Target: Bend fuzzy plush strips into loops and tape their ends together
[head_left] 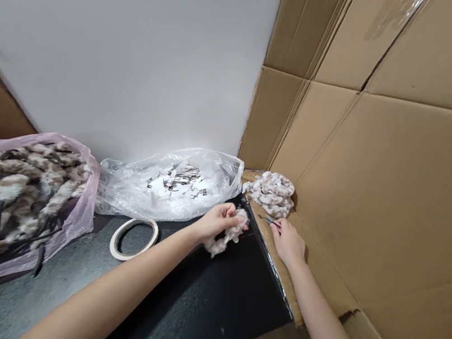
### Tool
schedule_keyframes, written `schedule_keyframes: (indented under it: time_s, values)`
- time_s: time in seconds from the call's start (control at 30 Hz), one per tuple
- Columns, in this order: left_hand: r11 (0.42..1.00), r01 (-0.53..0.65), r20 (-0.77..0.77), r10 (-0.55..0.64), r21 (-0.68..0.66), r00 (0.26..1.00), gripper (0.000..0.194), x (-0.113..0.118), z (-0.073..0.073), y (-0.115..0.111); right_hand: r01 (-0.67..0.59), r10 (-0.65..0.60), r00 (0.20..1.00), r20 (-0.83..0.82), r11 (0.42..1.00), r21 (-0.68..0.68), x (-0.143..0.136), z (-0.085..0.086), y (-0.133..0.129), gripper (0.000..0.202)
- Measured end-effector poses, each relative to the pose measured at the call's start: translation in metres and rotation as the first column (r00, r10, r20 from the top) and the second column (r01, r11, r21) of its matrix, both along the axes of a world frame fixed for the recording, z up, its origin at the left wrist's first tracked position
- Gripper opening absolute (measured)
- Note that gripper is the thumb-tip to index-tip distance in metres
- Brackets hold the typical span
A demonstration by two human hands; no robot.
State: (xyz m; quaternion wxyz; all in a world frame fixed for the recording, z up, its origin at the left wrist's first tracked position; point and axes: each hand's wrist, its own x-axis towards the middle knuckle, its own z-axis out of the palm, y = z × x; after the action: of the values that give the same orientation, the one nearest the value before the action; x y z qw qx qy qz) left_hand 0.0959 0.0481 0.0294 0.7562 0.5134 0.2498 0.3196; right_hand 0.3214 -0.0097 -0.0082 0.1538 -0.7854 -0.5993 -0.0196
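My left hand point(222, 223) pinches a fluffy, pale fabric piece point(224, 240) that hangs in a loose curve below the fingers, above the black board. My right hand point(288, 241), to its right, is closed around a small pointed metal tool point(271, 220) whose tip points left; it looks like snips or tweezers, and I cannot tell which. Just beyond that tool, against the cardboard, sits a pile of similar white and brown fluffy pieces point(272, 193). The two hands are apart.
A pink plastic bag point(85, 194) of fluffy pieces and dark cords lies at left. Beside it are a clear bag point(121, 190) with white scraps and a tape roll point(115, 241). Tall cardboard point(397, 189) walls the right side; a white wall point(142, 49) stands behind.
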Motion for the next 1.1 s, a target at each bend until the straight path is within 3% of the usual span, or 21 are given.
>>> schedule_keyframes:
  time_s: [0.1,0.23,0.37,0.47,0.6,0.67,0.77,0.87,0.97,1.03,1.1]
  values:
    - [0.998,0.016,-0.002,-0.016,-0.064,1.000,0.046,0.005,0.030,0.021,-0.001,0.001,1.000,0.001,0.999,0.036,0.001,-0.001,0.000,0.022]
    - [0.970,-0.212,-0.045,0.208,-0.120,0.977,0.027,-0.023,0.059,0.037,-0.051,0.049,0.998,0.030,0.996,0.070,0.001,-0.001,-0.002,0.023]
    - [0.928,-0.364,-0.022,0.363,-0.080,0.931,0.017,-0.070,0.081,0.024,-0.054,0.047,0.995,0.089,0.996,0.074,-0.002,-0.002,-0.003,0.023]
    - [0.898,-0.435,-0.047,0.433,-0.063,0.900,0.019,-0.102,0.088,-0.001,-0.027,0.020,0.996,0.090,0.997,0.074,-0.002,-0.001,0.000,0.024]
    - [0.900,-0.432,-0.150,0.419,-0.060,0.895,0.036,-0.147,0.078,-0.039,0.006,-0.010,0.999,0.042,0.995,0.101,-0.002,0.006,-0.004,0.028]
    - [0.897,-0.439,-0.221,0.419,-0.053,0.881,0.040,-0.172,0.071,-0.057,-0.047,0.047,0.999,0.003,0.989,0.141,-0.006,0.010,-0.018,0.032]
    - [0.838,-0.545,-0.318,0.511,-0.022,0.799,0.046,-0.210,0.065,-0.079,-0.270,0.276,0.959,-0.069,0.959,0.083,-0.023,0.006,-0.054,0.045]
    - [0.736,-0.677,-0.323,0.647,0.026,0.690,0.050,-0.236,0.061,-0.090,-0.341,0.324,0.934,-0.152,0.935,-0.099,-0.046,-0.010,-0.082,0.066]
    - [0.683,-0.730,-0.246,0.705,-0.015,0.665,0.055,-0.247,0.049,-0.089,-0.347,0.316,0.932,-0.175,0.918,-0.189,-0.066,-0.023,-0.077,0.074]
    - [0.667,-0.745,-0.168,0.736,0.008,0.656,0.061,-0.249,0.035,-0.085,-0.348,0.327,0.933,-0.153,0.927,-0.142,-0.079,-0.022,-0.060,0.073]
    - [0.688,-0.723,-0.131,0.724,0.067,0.677,0.056,-0.248,0.020,-0.082,-0.357,0.352,0.928,-0.122,0.934,-0.027,-0.096,-0.012,-0.045,0.068]
